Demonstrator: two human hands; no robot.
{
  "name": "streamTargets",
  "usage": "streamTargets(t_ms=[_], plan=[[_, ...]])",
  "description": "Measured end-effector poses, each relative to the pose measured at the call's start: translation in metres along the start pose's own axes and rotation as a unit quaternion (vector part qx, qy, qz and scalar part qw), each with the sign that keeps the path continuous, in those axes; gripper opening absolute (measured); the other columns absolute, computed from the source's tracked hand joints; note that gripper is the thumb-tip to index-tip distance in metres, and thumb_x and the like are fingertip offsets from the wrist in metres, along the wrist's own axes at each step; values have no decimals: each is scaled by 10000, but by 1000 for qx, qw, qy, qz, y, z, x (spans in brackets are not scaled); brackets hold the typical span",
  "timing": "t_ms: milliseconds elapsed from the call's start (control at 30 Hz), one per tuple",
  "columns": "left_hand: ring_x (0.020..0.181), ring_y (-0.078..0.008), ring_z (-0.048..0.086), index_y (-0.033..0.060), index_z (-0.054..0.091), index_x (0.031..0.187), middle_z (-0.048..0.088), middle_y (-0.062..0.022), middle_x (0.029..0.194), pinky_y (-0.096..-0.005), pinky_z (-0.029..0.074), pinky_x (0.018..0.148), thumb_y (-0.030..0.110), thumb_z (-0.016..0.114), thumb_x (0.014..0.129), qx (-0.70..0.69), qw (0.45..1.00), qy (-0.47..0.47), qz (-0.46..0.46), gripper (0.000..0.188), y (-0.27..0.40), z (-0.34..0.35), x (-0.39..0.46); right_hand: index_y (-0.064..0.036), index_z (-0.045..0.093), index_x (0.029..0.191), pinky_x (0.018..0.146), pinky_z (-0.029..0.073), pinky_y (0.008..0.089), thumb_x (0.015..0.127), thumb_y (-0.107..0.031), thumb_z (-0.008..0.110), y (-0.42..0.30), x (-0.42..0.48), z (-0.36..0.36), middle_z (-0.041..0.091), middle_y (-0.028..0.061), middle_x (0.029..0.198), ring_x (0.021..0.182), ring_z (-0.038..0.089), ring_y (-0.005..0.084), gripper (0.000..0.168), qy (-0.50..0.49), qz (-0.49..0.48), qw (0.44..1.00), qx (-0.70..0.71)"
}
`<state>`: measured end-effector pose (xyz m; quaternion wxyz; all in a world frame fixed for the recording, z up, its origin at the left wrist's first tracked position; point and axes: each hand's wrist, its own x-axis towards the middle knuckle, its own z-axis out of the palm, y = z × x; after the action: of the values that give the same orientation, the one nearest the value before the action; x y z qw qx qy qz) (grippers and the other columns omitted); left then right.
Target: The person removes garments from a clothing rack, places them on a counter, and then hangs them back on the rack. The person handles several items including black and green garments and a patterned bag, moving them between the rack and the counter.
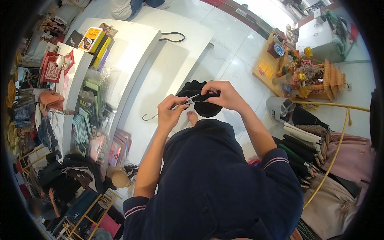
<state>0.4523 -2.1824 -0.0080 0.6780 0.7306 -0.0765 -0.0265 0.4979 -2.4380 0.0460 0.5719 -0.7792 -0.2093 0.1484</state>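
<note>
My left hand (171, 111) is closed on a metal clip hanger (189, 101), whose hook (149, 117) points out to the left. My right hand (221, 94) pinches the edge of a black fabric garment (209, 108) beside one of the hanger's clips. The garment hangs below both hands in wavy folds. The clip lies at the cloth's edge; whether it has closed on the cloth I cannot tell. Part of the hanger is hidden by my fingers.
White shelving (141, 57) on the left carries packets and boxes; a black loop (173, 37) lies on it. A wooden table (264, 64) with ornaments stands upper right. A yellow rail (339, 141) with hanging clothes is at right. Another person's legs (135, 7) show at the top.
</note>
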Motion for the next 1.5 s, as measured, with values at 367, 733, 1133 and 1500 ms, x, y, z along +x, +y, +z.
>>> streamTargets(t_ms=[367, 733, 1133, 1500], plan=[[795, -147, 654, 61, 753, 1106, 645, -53, 873, -287, 509, 694, -13, 826, 767, 92, 992, -68, 54, 354, 10, -3, 23, -39, 651, 1006, 717, 496, 317, 772, -57, 784, -17, 0, 8, 635, 80, 924, 780, 597, 190, 269, 17, 4, 999, -51], [897, -149, 717, -49, 637, 1149, 728, -125, 1008, -278, 584, 843, -17, 815, 817, -6, 989, -122, -89, 378, 9, 0, 94, -27, 662, 1005, 808, 511, 458, 925, -311, 701, 20, 53, -1, 669, 183, 959, 931, 638, 405, 298, -56, -15, 976, -210], [1320, -396, 472, -3, 359, 1458, 505, -211, 1386, -456, 357, 1152, 128, 754, 879, 156, 977, 119, 86, 713, -68, 25, 20, -50, 704, 1010, 644, 501, 376, 809, -180, 814, -31, 70, -27, 626, 106, 856, 752, 633, 321, 263, 52, -49, 933, -353], [1278, -288, 534, 68, 294, 1522, 532, -166, 1363, -406, 426, 1094, 138, 739, 934, -25, 989, 137, 46, 740, -26, -60, 58, 16, 682, 991, 690, 457, 346, 800, -138, 772, -175, 110, -85, 605, 118, 835, 757, 587, 261, 261, -22, -200, 944, -263]])
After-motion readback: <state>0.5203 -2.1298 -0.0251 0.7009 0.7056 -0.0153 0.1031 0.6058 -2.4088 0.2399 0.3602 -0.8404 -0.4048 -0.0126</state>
